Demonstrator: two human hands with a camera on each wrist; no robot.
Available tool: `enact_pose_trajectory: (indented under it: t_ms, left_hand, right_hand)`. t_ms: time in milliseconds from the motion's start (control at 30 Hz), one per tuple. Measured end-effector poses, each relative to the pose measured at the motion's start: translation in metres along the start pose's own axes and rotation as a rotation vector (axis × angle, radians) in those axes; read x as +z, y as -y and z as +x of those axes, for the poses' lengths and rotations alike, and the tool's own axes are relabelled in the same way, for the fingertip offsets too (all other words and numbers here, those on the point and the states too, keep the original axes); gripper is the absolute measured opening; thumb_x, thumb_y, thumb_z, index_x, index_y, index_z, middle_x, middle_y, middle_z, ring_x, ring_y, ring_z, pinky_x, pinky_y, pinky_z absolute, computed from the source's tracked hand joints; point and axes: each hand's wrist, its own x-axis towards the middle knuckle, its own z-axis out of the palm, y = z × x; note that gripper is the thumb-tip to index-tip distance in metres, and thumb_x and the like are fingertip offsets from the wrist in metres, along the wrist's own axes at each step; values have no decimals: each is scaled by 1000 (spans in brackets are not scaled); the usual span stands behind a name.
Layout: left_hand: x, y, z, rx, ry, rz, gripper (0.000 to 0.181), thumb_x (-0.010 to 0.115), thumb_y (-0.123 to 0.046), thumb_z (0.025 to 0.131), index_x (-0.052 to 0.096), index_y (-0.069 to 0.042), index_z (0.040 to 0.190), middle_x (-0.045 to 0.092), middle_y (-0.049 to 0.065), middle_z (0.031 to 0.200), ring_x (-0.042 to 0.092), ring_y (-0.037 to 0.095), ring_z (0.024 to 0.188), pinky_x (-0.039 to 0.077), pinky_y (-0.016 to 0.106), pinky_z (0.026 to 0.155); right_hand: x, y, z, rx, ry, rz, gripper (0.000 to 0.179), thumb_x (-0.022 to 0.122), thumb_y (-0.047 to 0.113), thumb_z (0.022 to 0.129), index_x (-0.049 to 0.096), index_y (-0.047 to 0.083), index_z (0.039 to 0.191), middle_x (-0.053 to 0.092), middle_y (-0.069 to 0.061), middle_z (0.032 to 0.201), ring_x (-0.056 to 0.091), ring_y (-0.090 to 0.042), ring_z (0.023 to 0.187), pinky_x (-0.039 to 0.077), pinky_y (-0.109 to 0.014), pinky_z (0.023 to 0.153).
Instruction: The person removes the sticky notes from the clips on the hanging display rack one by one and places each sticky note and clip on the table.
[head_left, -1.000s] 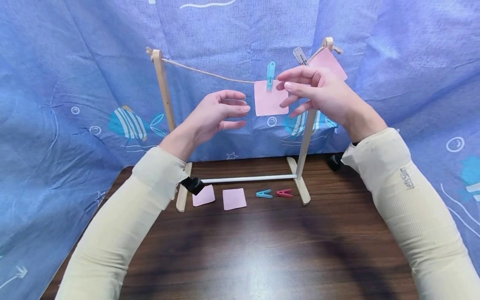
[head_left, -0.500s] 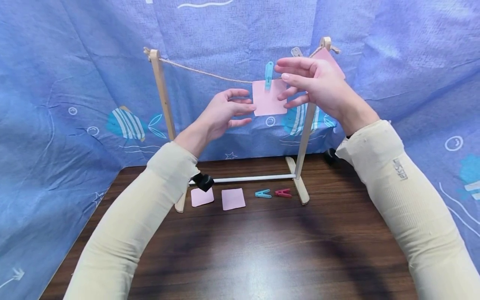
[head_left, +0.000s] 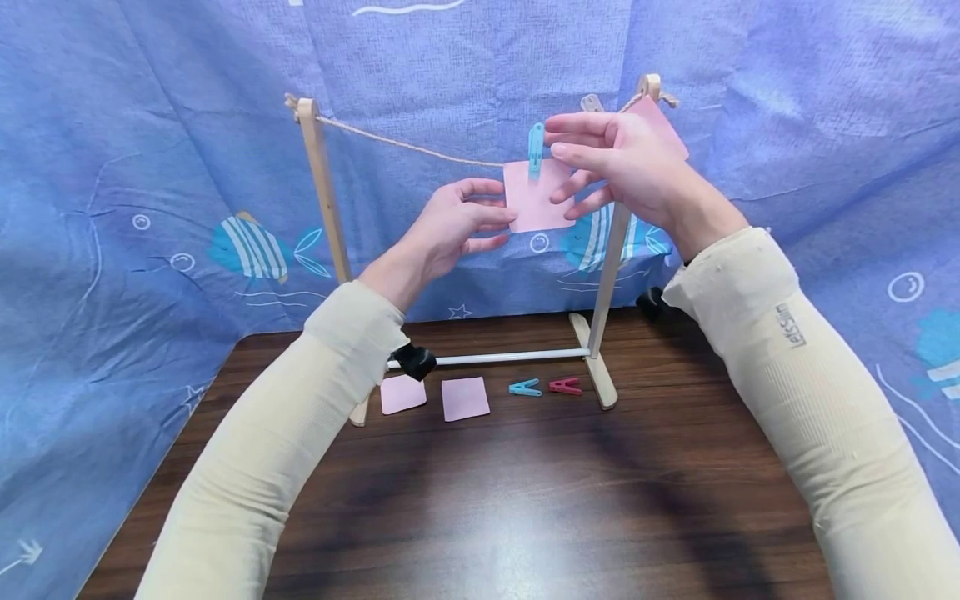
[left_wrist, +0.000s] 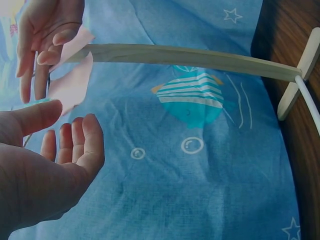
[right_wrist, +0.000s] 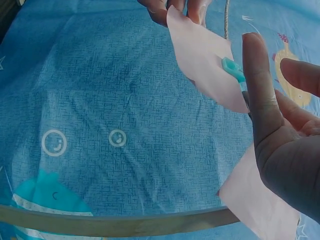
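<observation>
A pink square sheet (head_left: 534,204) hangs from a cord (head_left: 420,150), held by a blue clothespin (head_left: 536,150). My left hand (head_left: 459,223) is at the sheet's left edge, thumb over its lower left corner; in the left wrist view a gap shows between thumb and fingers. Whether they touch the sheet I cannot tell. Spread and relaxed, my right hand (head_left: 622,162) is beside the clothespin, its lower fingers in front of the sheet's right side. Behind it, a second pink sheet (head_left: 662,125) hangs near the right post, with a grey clothespin (head_left: 591,102) partly hidden.
The cord runs between two wooden posts (head_left: 322,183) joined low down by a white rod (head_left: 495,358). On the brown table (head_left: 525,500) lie two pink sheets (head_left: 465,398), a blue clothespin (head_left: 525,387) and a red clothespin (head_left: 565,386). A blue fish-print curtain (head_left: 420,67) hangs behind.
My left hand has moved right, up to the hanging sheet's left edge. My right hand has shifted slightly left and up, closer to the blue clothespin.
</observation>
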Motion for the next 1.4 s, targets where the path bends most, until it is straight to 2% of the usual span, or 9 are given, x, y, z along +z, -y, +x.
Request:
enact_pose_trajectory:
  t_ms: [300,500,700,1067,1200,1300,1400]
  left_hand:
    - [5,0,3,-7,12,-9,39,75,1,90,60,-6,125,67,14,111,69,26,95,58,41,92]
    - [6,-1,1,-3,32,-11,37,72,3,91,60,-4,126,67,15,109,69,27,93,57,44,94]
    - [9,-3,0,4,44,1,38,66,8,93,58,-2,129,65,15,105,68,25,88,61,37,85]
    - [11,-1,-1,2,49,26,42,63,11,94,55,-2,133,64,15,109,66,23,86,61,34,83]
    - [10,-4,-2,13,32,41,42,62,13,93,58,-3,131,64,14,108,65,21,85,61,32,81]
    - [8,-9,-4,30,22,51,40,62,13,93,61,-4,130,64,13,108,65,21,85,61,30,79]
    - [6,-14,-6,39,26,49,40,63,11,93,63,-5,129,66,14,110,67,22,86,61,31,78]
  right_hand:
    - [4,6,6,43,-10,-14,61,68,16,99,42,7,153,45,-10,155,74,-24,76,62,-37,62]
    - [6,7,8,54,-12,6,63,68,15,99,40,8,155,43,-9,156,74,-24,75,62,-37,61]
    - [8,8,12,45,-14,62,62,68,12,98,41,8,154,43,-12,155,73,-25,71,62,-38,58]
    - [6,6,14,75,-13,72,65,68,14,98,38,7,156,39,-11,158,74,-23,71,62,-37,59]
    - [6,8,14,68,-37,72,65,72,16,96,43,7,153,49,-13,151,73,-22,70,61,-36,58]
    - [6,11,13,57,-67,38,64,78,18,92,50,6,148,62,-14,137,73,-22,68,61,-35,58]
    - [5,15,11,56,-97,-7,59,82,21,88,58,5,141,69,-12,125,73,-22,67,61,-36,59]
